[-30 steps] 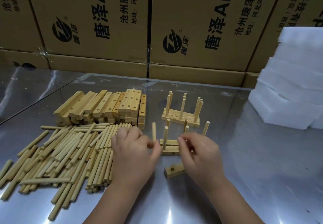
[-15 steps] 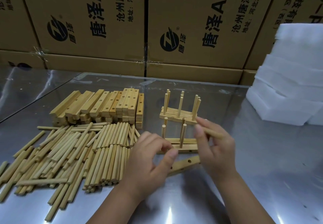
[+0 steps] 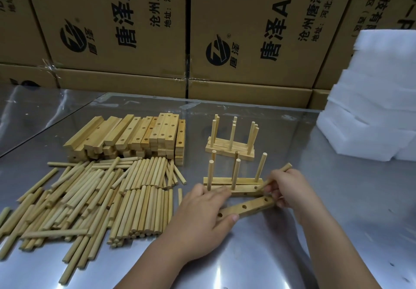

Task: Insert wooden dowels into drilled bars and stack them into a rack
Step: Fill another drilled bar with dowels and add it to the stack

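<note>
Two hands work at the front of the steel table (image 3: 337, 198). My left hand (image 3: 198, 216) grips the near end of a loose bar (image 3: 247, 207), thumb on its front face, fingers over the top; its row of drilled holes faces up, and the bar lies at a slant with its far end rising to the right. My right hand (image 3: 290, 189) pinches a dowel (image 3: 275, 177) between thumb and fingers, held at a tilt, with its lower tip at the end hole of the front bar of the part-built rack (image 3: 234, 185). Whether the tip has entered the hole I cannot tell. The lower fingers of the same hand touch the far end of the loose bar.

The part-built rack sits just behind the loose bar, with several dowels standing upright in its bars. A finished rack (image 3: 231, 146) stands behind it, apart from it.

Left of the racks lies the dowel pile (image 3: 101, 194), spread flat. The bar stack (image 3: 135, 137) sits behind that pile. Cartons (image 3: 135, 29) line the back edge. White foam blocks (image 3: 378, 108) are stacked at the right.
</note>
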